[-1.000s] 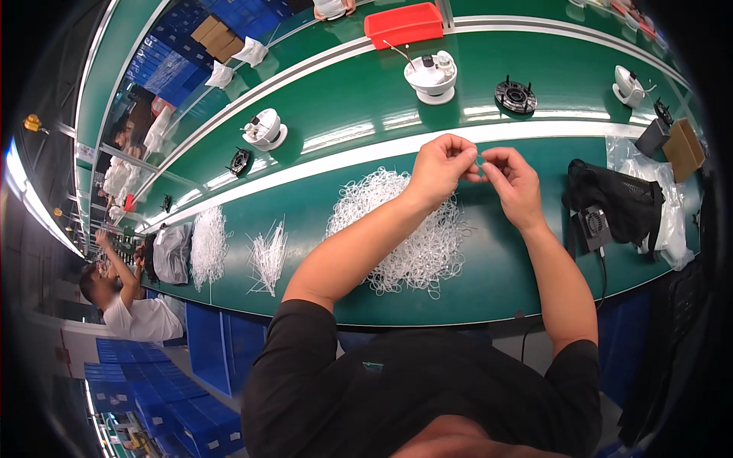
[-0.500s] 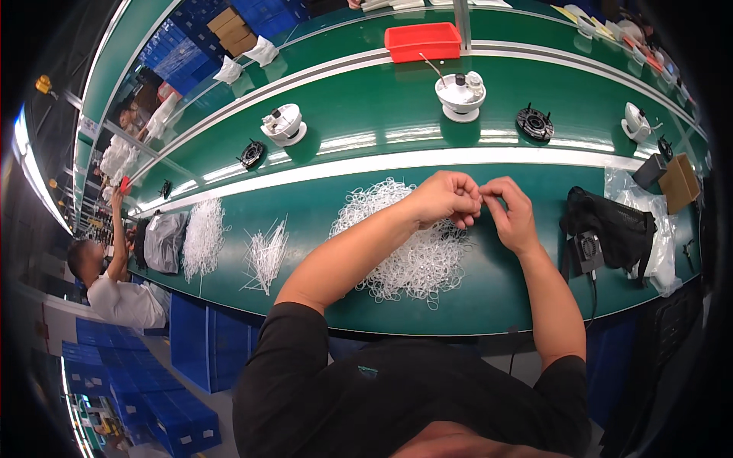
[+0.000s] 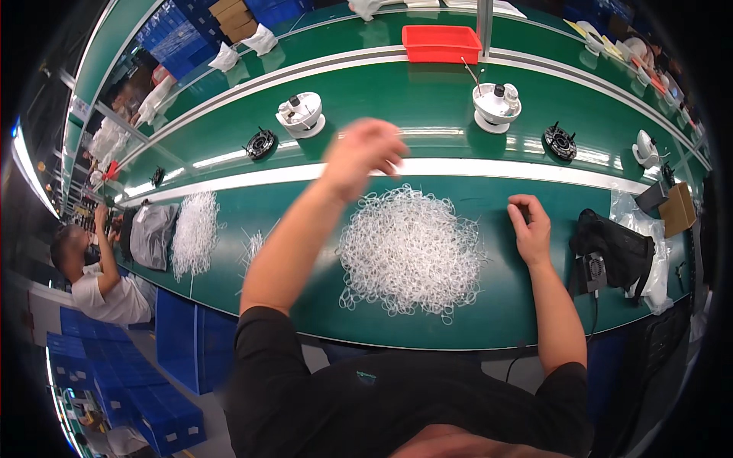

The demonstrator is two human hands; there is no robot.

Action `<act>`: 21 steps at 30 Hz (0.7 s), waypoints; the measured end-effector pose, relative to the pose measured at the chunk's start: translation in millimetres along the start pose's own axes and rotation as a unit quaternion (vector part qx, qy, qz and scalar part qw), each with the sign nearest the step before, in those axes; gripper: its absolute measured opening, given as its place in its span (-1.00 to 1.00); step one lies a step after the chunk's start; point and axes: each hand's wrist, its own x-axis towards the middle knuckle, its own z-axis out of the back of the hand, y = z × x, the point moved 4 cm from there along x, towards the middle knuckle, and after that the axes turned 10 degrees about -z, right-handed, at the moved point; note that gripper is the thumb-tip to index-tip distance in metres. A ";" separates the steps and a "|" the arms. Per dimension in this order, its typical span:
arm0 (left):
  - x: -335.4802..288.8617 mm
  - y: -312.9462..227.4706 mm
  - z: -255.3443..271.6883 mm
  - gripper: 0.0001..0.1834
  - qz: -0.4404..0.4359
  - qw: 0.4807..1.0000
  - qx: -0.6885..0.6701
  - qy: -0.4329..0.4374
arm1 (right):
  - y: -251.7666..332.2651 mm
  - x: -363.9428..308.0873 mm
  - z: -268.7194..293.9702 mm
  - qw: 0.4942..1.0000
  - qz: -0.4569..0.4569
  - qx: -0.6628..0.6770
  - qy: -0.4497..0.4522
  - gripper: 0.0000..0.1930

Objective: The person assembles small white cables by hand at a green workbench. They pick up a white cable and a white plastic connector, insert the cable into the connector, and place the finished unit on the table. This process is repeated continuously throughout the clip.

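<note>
On the green worktable in front of me lies a broad heap of small white looped ties (image 3: pixel 412 252). My left hand (image 3: pixel 366 156) is raised beyond the heap's far left side, smeared by motion, so its grip and contents do not show clearly. My right hand (image 3: pixel 531 227) hovers right of the heap, fingers curled and thumb drawn toward the index finger; anything between them is too small to make out. Left of the heap, partly hidden by my left forearm, are loose straight white ties (image 3: pixel 253 246). A larger bunch of straight ties (image 3: pixel 196 233) lies farther left.
White bowl-shaped units (image 3: pixel 495 111) and black round bases (image 3: pixel 560 142) stand on the green line beyond a pale rail. A red bin (image 3: pixel 441 44) sits behind. To the right lie a black mesh bag (image 3: pixel 611 240) and an open cardboard box (image 3: pixel 676 210). A co-worker (image 3: pixel 103 278) sits far left.
My hands, together above the heap before, are now apart. The left has swung left and away from me; the right has shifted slightly right and lower. The whole view has shifted slightly.
</note>
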 end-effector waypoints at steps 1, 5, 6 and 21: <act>8.6 -15.4 37.9 -0.76 -0.044 0.995 0.029 -0.082 | -6.1 0.9 -0.3 0.998 -0.051 0.037 0.003 -0.88; 52.7 -69.8 214.1 -0.68 -0.187 0.902 0.237 -0.307 | -9.5 8.0 -9.0 0.995 -0.089 0.046 0.016 -0.87; 62.2 -74.1 248.2 -0.66 -0.141 0.889 0.271 -0.341 | -7.9 8.4 -12.7 0.996 -0.085 0.034 0.022 -0.87; 154.6 46.6 314.3 -0.81 0.277 0.890 0.360 -0.038 | 3.0 10.3 -13.7 0.997 -0.058 -0.028 0.053 -0.85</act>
